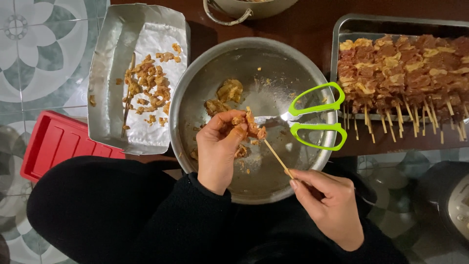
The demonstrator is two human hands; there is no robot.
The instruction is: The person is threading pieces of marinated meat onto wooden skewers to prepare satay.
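My left hand (218,149) pinches several pieces of marinated meat (250,127) over a large steel bowl (195,83). My right hand (330,205) grips the lower end of a thin bamboo skewer (276,157), whose tip meets the meat at my left fingertips. More meat pieces (225,95) lie at the bowl's far side. Green-handled scissors (315,116) rest across the bowl's right rim, blades pointing inward.
A steel tray (359,24) at the right holds several finished meat skewers (405,68). A foil-lined tray (110,98) at the left holds meat scraps (149,85) and a stick. A red lid (53,142) lies on the tiled floor. A pot (244,10) stands behind the bowl.
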